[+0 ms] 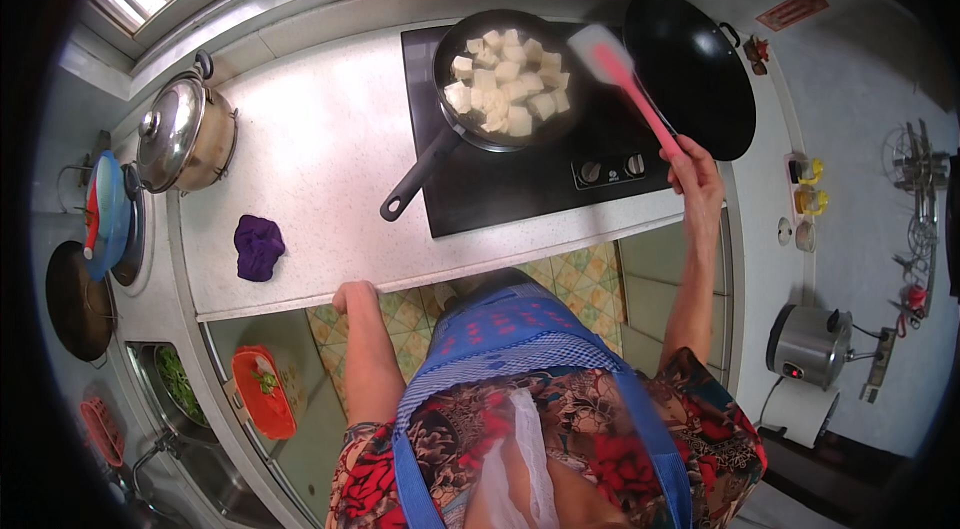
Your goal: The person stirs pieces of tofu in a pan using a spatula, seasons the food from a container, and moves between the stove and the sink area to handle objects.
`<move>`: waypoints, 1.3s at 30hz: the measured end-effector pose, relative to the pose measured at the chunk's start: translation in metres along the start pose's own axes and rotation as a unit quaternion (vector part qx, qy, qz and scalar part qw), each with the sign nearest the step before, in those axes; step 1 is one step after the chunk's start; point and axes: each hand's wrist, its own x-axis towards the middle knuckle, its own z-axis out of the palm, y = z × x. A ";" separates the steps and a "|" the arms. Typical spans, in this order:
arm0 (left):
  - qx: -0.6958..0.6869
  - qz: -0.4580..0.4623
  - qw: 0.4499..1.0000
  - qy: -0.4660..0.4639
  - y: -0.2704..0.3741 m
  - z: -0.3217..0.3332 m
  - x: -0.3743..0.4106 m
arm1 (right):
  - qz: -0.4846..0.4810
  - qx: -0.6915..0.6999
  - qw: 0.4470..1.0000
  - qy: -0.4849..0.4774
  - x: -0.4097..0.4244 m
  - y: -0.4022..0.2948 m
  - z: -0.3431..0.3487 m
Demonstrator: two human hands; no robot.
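Observation:
My right hand (694, 167) is shut on the pink handle of a silicone spatula (616, 68), its pale blade raised over the black cooktop (510, 199). To the left of the blade, a frying pan (454, 125) on the cooktop holds many white cubes, which look like tofu (510, 79), in some liquid. The pan's handle points down and left, with no hand on it. My left hand (355, 295) rests at the front edge of the counter, its fingers mostly hidden. A black wok (686, 79) sits on the right side of the cooktop.
A crumpled purple cloth (259, 248) lies on the counter (322, 154), near a lidded steel pot (191, 131). Leafy greens (178, 379) are in the sink area at lower left, by an orange plastic bin (262, 394). An electric cooker (810, 345) stands at right.

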 end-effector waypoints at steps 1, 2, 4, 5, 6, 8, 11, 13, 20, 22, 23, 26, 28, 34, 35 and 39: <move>-0.001 0.003 1.000 0.004 -0.002 0.001 -0.002 | 0.023 0.067 0.998 0.001 -0.009 0.005 0.000; 0.001 0.003 1.000 0.010 -0.002 0.002 -0.004 | 0.046 0.133 0.990 0.002 -0.020 0.009 0.001; 0.000 0.005 1.000 0.021 -0.005 0.004 -0.007 | 0.095 0.228 0.969 0.002 -0.039 0.021 0.003; -0.002 0.005 1.000 0.025 -0.006 0.005 -0.008 | 0.103 0.219 0.970 0.010 -0.046 0.025 0.004; -0.003 0.005 1.000 0.030 -0.007 0.004 -0.010 | 0.110 0.211 0.971 0.019 -0.053 0.031 0.005; -0.004 0.003 0.999 0.038 -0.009 0.006 -0.013 | 0.119 0.205 0.971 0.029 -0.061 0.036 0.007; -0.004 -0.001 0.998 0.060 -0.006 0.006 -0.028 | 0.106 0.214 0.970 0.045 -0.066 0.039 0.005; 0.000 -0.007 0.997 0.076 -0.003 0.003 -0.032 | 0.082 0.203 0.974 0.058 -0.068 0.031 0.007; -0.065 -0.060 0.996 0.015 0.007 -0.027 0.041 | 0.030 0.177 0.983 0.047 -0.074 0.035 0.008; -0.171 -0.104 0.979 -0.042 -0.002 -0.025 0.075 | 0.023 0.139 0.990 0.029 -0.072 0.033 0.015; -0.219 -0.122 0.966 -0.067 -0.002 -0.026 0.088 | 0.016 0.117 0.993 0.024 -0.073 0.034 0.019; -0.105 -0.060 0.993 0.017 0.001 -0.025 0.075 | -0.061 0.049 0.995 0.054 -0.074 0.046 0.024; -0.053 -0.023 0.995 0.079 0.009 -0.023 0.035 | -0.066 -0.091 0.992 0.064 -0.074 0.041 0.022; -0.067 -0.016 0.994 0.085 0.000 -0.010 0.018 | -0.053 -0.156 0.985 0.042 -0.062 0.036 0.035; -0.072 -0.016 0.994 0.083 -0.001 -0.009 0.018 | -0.040 -0.150 0.987 0.031 -0.060 0.035 0.037; -0.086 -0.014 0.993 0.082 0.000 -0.009 0.015 | -0.100 -0.163 0.981 0.026 -0.038 0.046 0.046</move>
